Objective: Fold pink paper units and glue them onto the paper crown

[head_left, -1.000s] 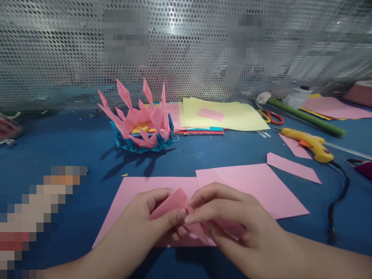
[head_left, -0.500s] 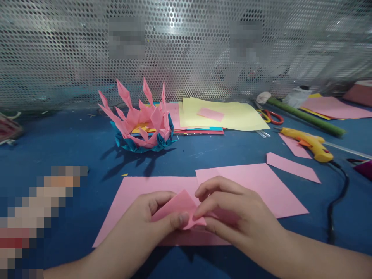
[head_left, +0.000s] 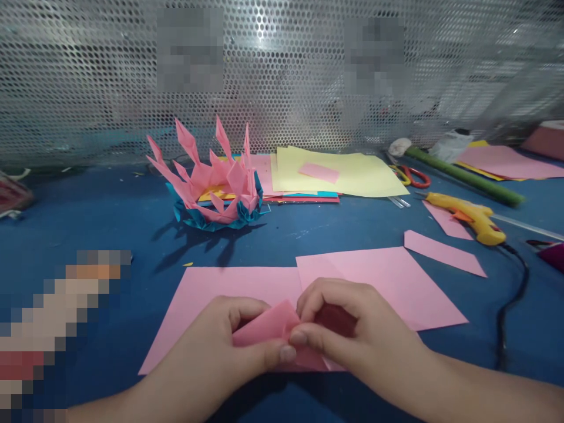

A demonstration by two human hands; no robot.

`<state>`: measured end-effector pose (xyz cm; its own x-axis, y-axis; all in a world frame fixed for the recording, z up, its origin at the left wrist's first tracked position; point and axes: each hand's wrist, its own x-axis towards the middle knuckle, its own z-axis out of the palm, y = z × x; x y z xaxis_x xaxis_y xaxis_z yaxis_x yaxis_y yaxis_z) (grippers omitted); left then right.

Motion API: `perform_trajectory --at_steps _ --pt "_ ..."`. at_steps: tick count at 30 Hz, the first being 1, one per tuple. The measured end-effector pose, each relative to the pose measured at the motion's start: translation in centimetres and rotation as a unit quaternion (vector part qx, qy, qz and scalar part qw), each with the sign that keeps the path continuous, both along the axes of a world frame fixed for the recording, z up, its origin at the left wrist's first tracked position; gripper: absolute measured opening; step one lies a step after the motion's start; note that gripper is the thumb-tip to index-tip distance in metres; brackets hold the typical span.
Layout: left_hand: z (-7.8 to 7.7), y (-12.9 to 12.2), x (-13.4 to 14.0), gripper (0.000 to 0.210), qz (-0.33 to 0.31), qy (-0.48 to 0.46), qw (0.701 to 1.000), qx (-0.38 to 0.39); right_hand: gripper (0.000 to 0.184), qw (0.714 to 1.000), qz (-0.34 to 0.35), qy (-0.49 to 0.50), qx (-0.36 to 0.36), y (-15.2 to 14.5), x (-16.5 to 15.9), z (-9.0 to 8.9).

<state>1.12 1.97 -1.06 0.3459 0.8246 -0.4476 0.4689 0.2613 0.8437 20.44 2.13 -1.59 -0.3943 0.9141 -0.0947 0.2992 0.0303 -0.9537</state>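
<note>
Presently, a folded pink paper (head_left: pixel 259 328) is held at lower centre of the frame, pinched between thumb and fingers by both the left hand (head_left: pixel 220 343) and the right hand (head_left: pixel 374 329). A tear or skewed crease could be caused by uneven pull where the thumbs nearly meet; the fold is partly hidden there. The left pink sheet (head_left: pixel 233 282) and right pink sheet (head_left: pixel 374 276) could be dragged by a lowered wrist. Bare tabletop (head_left: pixel 291 232) is left beyond them, bounded by the origami ring (head_left: pixel 214 182), upper left, and glue gun (head_left: pixel 467 212), right; its cord (head_left: pixel 511 311) could be snagged by wide rightward movement.
</note>
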Motion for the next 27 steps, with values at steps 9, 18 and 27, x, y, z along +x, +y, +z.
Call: perform_trajectory --at_steps 9,18,27 --pt "0.09 -0.35 0.07 0.027 -0.008 -0.019 0.999 -0.027 0.021 0.997 -0.015 0.034 -0.072 -0.39 -0.14 -0.05" --pt "0.17 -0.27 -0.15 0.027 -0.014 -0.043 0.999 -0.024 0.027 0.998 0.05 0.0 -0.049 -0.34 0.28 -0.29" --pt "0.3 -0.27 -0.2 0.023 -0.04 -0.064 0.996 -0.041 0.034 0.99 0.125 -0.052 0.028 -0.22 0.52 0.1"
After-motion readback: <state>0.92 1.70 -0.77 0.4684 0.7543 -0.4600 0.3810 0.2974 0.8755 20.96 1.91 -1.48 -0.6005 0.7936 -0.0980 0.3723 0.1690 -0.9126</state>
